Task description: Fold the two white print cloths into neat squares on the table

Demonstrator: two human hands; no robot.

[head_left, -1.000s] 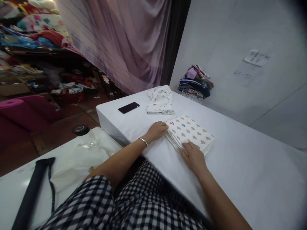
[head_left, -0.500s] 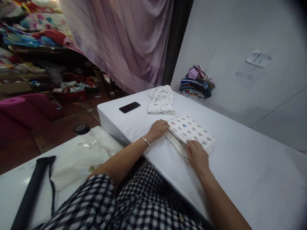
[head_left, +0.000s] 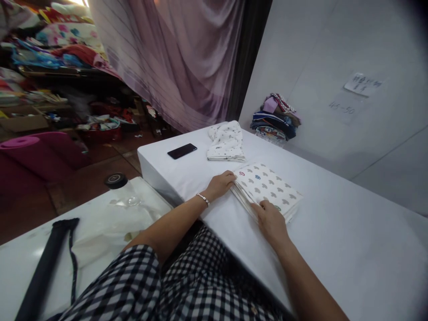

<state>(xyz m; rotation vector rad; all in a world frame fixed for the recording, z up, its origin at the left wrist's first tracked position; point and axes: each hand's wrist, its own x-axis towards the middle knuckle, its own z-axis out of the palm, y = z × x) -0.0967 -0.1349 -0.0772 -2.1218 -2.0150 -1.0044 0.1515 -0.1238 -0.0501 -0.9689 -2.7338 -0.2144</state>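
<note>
A folded white cloth with grey heart-like prints lies on the white table. My left hand, with a bracelet on its wrist, rests curled against the cloth's left corner. My right hand lies on the near edge of the cloth, fingers bent over the layered edges. A second, crumpled white printed cloth sits farther back on the table.
A black phone lies near the table's far left corner. A stack of coloured fabrics leans on the wall. To the left, a lower surface holds a clear bottle with a black cap and a black tube.
My right hand slid slightly back along the cloth's near edge; my left hand stayed at the corner. The view shifted a little.
</note>
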